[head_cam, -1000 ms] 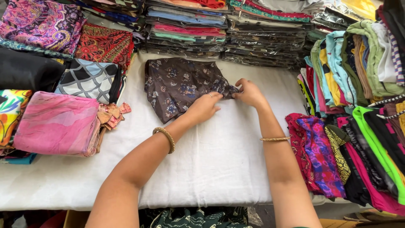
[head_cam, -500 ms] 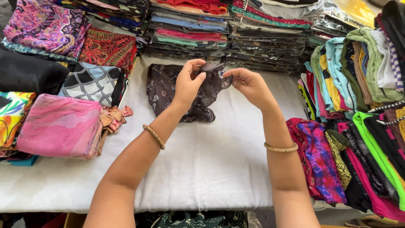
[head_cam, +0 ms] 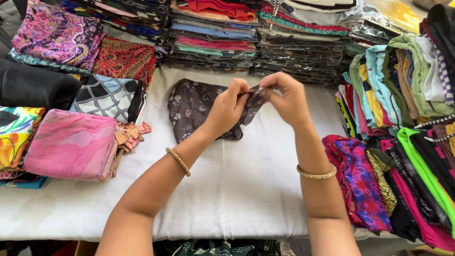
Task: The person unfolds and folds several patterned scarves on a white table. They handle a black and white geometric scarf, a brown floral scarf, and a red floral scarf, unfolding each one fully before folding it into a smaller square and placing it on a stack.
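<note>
Where the white cloth-covered table (head_cam: 246, 189) fills the frame's centre, I note the left hand (head_cam: 227, 110) and right hand (head_cam: 284, 97) pinching the dark floral fabric (head_cam: 194, 106) at upper centre; stacked folded garments (head_cam: 213, 42) line the top edge.

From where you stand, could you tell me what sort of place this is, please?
Probably a cloth or garment stall. Stacks of plastic-wrapped folded clothes line the back, bright folded fabrics crowd the sides of a white-covered table, and both hands lift a dark floral cloth.
</note>
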